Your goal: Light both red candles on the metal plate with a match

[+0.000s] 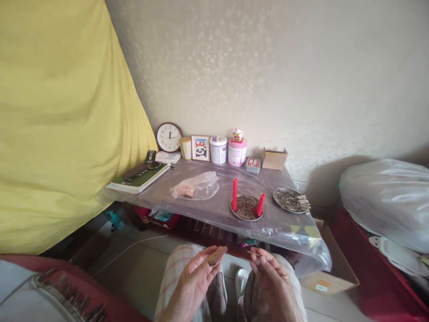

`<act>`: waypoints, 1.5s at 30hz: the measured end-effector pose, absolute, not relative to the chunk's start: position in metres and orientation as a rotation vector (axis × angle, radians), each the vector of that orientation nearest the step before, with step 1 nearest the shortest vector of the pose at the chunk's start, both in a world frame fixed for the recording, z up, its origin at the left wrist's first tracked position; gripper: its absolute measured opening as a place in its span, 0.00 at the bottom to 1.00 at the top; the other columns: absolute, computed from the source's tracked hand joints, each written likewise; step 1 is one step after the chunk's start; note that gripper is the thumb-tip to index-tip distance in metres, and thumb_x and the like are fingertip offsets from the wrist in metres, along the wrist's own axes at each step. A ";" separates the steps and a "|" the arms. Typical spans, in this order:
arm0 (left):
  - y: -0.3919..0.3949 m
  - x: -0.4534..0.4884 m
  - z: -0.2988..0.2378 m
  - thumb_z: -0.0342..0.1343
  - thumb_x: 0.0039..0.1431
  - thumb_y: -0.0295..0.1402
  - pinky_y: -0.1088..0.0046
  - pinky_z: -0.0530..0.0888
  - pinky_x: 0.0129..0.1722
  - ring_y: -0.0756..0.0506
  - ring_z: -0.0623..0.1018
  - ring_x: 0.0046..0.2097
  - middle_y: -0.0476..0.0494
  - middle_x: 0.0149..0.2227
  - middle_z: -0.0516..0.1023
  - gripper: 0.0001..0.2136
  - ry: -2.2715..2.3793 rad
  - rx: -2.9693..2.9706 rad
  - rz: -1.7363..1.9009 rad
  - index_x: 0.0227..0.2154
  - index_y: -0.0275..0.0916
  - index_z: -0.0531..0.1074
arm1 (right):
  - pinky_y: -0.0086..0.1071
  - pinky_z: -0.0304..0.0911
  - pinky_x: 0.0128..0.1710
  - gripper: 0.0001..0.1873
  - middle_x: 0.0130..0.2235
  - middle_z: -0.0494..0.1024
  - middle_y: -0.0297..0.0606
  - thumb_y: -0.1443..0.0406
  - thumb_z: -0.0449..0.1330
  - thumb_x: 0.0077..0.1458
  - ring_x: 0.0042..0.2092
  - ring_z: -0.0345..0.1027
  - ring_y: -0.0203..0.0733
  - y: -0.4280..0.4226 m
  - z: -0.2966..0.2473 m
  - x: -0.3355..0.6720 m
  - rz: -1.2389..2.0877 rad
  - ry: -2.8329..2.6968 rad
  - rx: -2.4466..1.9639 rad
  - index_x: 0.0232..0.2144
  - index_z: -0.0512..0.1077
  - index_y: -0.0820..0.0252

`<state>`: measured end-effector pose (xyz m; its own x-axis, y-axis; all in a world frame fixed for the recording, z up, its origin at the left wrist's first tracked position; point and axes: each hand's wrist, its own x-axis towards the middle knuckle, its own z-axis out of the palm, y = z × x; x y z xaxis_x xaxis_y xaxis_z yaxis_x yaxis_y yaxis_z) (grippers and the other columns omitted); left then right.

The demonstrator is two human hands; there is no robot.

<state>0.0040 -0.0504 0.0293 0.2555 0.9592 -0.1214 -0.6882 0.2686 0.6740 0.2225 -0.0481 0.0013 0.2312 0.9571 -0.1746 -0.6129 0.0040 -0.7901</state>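
Note:
My left hand (pixel 192 279) holds a small brown matchbox (pixel 216 255) between thumb and fingers, above my lap. My right hand (pixel 270 284) pinches a thin matchstick (pixel 252 253) with its tip pointing left toward the box. Both hands are low in the head view, in front of a low table (pixel 268 228) covered in clear plastic. On the table ahead stands a round metal plate (pixel 246 208) with two red candles (pixel 234 193), one upright, one leaning.
A second metal plate (pixel 290 199) of sticks sits right of the candles. A plastic bag (pixel 196 187), books (pixel 139 177), a clock (pixel 169 137), tins (pixel 218 150) and a small cardboard box (pixel 274 158) line the table. Yellow fabric (pixel 60 120) hangs left; a wrapped bundle (pixel 385 197) lies right.

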 end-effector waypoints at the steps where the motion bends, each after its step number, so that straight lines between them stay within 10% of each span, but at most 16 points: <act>1: -0.051 0.004 0.031 0.68 0.52 0.41 0.52 0.59 0.65 0.33 0.70 0.62 0.33 0.56 0.79 0.20 0.593 0.565 1.207 0.47 0.39 0.80 | 0.30 0.78 0.43 0.15 0.40 0.85 0.39 0.61 0.76 0.42 0.40 0.82 0.43 -0.048 0.003 0.223 1.307 -0.492 -0.894 0.35 0.82 0.58; 23: -0.050 0.024 0.051 0.64 0.56 0.37 0.63 0.68 0.55 0.39 0.75 0.53 0.41 0.48 0.80 0.14 0.723 0.790 1.288 0.45 0.42 0.76 | 0.29 0.74 0.45 0.10 0.40 0.84 0.33 0.70 0.60 0.60 0.42 0.80 0.40 -0.054 0.057 0.185 0.407 -1.494 -1.067 0.41 0.77 0.50; 45: -0.047 0.030 0.047 0.66 0.53 0.40 0.59 0.68 0.56 0.36 0.77 0.53 0.37 0.47 0.83 0.16 0.760 0.775 1.314 0.43 0.39 0.79 | 0.27 0.76 0.45 0.11 0.42 0.85 0.34 0.69 0.59 0.61 0.44 0.81 0.40 -0.049 0.052 0.186 0.290 -1.585 -1.046 0.44 0.75 0.50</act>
<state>0.0298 -0.0468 0.0473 0.1012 0.9939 -0.0445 -0.5345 0.0920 0.8402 0.1862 -0.0488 0.0517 0.0552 0.7453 0.6644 0.4617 0.5709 -0.6789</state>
